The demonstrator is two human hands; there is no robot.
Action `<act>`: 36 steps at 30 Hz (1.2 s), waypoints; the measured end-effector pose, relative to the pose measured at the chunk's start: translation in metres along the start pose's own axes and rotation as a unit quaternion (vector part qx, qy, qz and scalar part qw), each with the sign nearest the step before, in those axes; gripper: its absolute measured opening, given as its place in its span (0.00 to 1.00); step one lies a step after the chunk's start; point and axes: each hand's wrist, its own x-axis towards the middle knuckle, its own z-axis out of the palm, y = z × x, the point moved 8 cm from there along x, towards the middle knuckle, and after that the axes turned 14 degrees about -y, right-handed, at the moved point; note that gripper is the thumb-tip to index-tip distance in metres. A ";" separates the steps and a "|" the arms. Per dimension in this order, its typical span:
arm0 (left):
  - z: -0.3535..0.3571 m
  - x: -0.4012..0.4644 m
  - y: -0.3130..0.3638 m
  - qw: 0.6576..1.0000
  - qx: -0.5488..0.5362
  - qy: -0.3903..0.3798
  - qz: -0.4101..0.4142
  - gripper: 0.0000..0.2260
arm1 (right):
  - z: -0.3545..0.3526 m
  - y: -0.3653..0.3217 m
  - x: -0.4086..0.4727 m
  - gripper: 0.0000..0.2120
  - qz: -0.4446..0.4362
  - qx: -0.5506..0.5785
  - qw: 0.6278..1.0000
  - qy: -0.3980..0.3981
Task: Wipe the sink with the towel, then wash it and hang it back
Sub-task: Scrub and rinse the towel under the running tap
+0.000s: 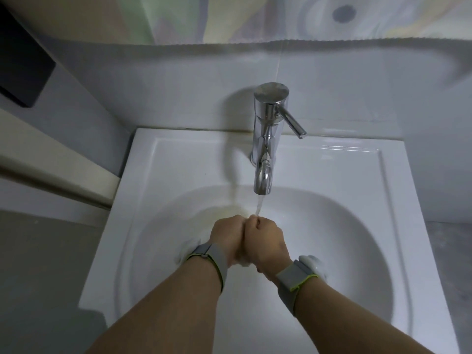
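My left hand (227, 238) and my right hand (265, 241) are pressed together in fists over the bowl of the white sink (357, 226), right under the running water (258, 206) from the chrome tap (265, 149). Both grip a white towel (313, 263), which is almost wholly hidden beneath them. Pale folds of it show below my left wrist and beside my right wrist. Each wrist wears a grey band with a green edge.
The tap's lever (292, 122) points to the right and toward me. A patterned cloth (229, 19) hangs on the wall above the tiles. A dark panel (23, 60) is at the far left. Grey surface lies on both sides of the sink.
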 end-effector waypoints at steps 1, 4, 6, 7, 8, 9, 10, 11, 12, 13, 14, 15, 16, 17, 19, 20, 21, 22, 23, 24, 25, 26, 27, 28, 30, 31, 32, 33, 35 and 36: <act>0.000 -0.001 -0.006 1.000 -0.022 -0.016 -0.015 0.11 | 0.000 0.004 0.002 0.19 0.014 0.015 1.000 -0.013; 0.001 -0.003 -0.024 0.994 -0.023 -0.089 -0.060 0.23 | -0.004 0.015 0.008 0.21 0.033 0.084 0.991 -0.093; 0.007 -0.006 -0.027 0.982 0.029 -0.167 -0.082 0.27 | -0.007 0.018 0.011 0.22 0.037 0.177 0.967 -0.181; 0.008 -0.008 -0.028 0.975 0.049 -0.198 -0.093 0.26 | -0.007 0.019 0.009 0.20 0.042 0.212 0.949 -0.230; 0.006 -0.010 -0.030 0.970 0.068 -0.209 -0.104 0.24 | -0.008 0.019 0.004 0.16 0.048 0.237 0.932 -0.269; 0.001 -0.011 -0.031 0.968 0.081 -0.209 -0.113 0.22 | -0.010 0.019 0.001 0.13 0.051 0.263 0.919 -0.290; -0.005 -0.008 -0.032 0.969 0.086 -0.200 -0.112 0.21 | -0.012 0.021 0.002 0.13 0.051 0.288 0.913 -0.286; -0.011 -0.006 -0.032 0.975 0.086 -0.177 -0.106 0.21 | -0.017 0.025 0.004 0.16 0.054 0.313 0.911 -0.262; -0.017 -0.006 -0.031 0.980 0.083 -0.153 -0.094 0.19 | -0.021 0.029 0.006 0.17 0.056 0.322 0.915 -0.236; -0.021 -0.006 -0.030 0.985 0.076 -0.133 -0.084 0.16 | -0.024 0.030 0.006 0.15 0.052 0.312 0.923 -0.218; -0.024 -0.006 -0.032 0.987 0.065 -0.122 -0.080 0.14 | -0.026 0.030 0.005 0.11 0.049 0.283 0.936 -0.202; -0.025 -0.009 -0.033 0.988 0.055 -0.118 -0.081 0.13 | -0.027 0.030 0.004 0.09 0.047 0.256 0.948 -0.185; -0.025 -0.011 -0.033 0.989 0.040 -0.122 -0.079 0.13 | -0.029 0.030 0.003 0.09 0.046 0.238 0.956 -0.165; -0.025 -0.012 -0.031 0.990 0.025 -0.123 -0.068 0.13 | -0.030 0.030 0.002 0.10 0.044 0.229 0.962 -0.144; -0.027 -0.012 -0.024 0.993 -0.009 -0.111 -0.037 0.13 | -0.030 0.028 -0.002 0.11 0.033 0.227 0.967 -0.115; -0.027 -0.012 -0.021 0.994 -0.028 -0.104 -0.022 0.14 | -0.029 0.025 -0.005 0.11 0.021 0.232 0.967 -0.107; -0.026 -0.011 -0.020 0.993 -0.053 -0.101 -0.011 0.18 | -0.026 0.023 -0.007 0.10 0.008 0.238 0.965 -0.105; -0.025 -0.009 -0.020 0.992 -0.071 -0.104 -0.004 0.22 | -0.023 0.019 -0.010 0.10 -0.006 0.244 0.964 -0.107; -0.021 -0.008 -0.019 0.990 -0.084 -0.114 0.000 0.24 | -0.019 0.015 -0.013 0.10 -0.017 0.245 0.963 -0.110; -0.016 -0.007 -0.019 0.986 -0.097 -0.133 0.005 0.23 | -0.016 0.012 -0.015 0.10 -0.030 0.233 0.967 -0.103; -0.008 -0.008 -0.018 0.980 -0.116 -0.159 0.009 0.19 | -0.015 0.009 -0.016 0.11 -0.047 0.201 0.975 -0.081; -0.001 -0.009 -0.017 0.977 -0.128 -0.167 0.009 0.18 | -0.015 0.006 -0.017 0.12 -0.064 0.156 0.984 -0.050; 0.003 -0.010 -0.016 0.978 -0.135 -0.161 0.009 0.20 | -0.014 0.005 -0.017 0.13 -0.077 0.107 0.991 -0.018; 0.004 -0.008 -0.017 0.982 -0.122 -0.145 0.010 0.24 | -0.013 0.003 -0.019 0.14 -0.086 0.066 0.994 0.005; 0.004 -0.005 -0.016 0.992 -0.086 -0.097 0.009 0.26 | -0.007 -0.002 -0.024 0.16 -0.104 0.014 0.994 0.032; 0.005 -0.005 -0.016 0.992 -0.091 -0.088 0.014 0.25 | -0.004 -0.005 -0.027 0.17 -0.114 -0.005 0.992 0.044; 0.008 -0.005 -0.016 0.991 -0.106 -0.083 0.018 0.24 | -0.004 -0.008 -0.029 0.18 -0.121 -0.023 0.991 0.058; 0.011 -0.008 -0.014 0.990 -0.111 -0.081 0.021 0.22 | -0.004 -0.009 -0.030 0.18 -0.120 -0.036 0.990 0.069; 0.012 -0.010 -0.013 0.994 -0.087 -0.059 0.018 0.21 | -0.005 -0.009 -0.027 0.18 -0.102 -0.042 0.991 0.078; 0.014 -0.013 -0.011 0.996 -0.069 -0.045 0.018 0.22 | -0.008 -0.007 -0.025 0.18 -0.091 -0.039 0.992 0.079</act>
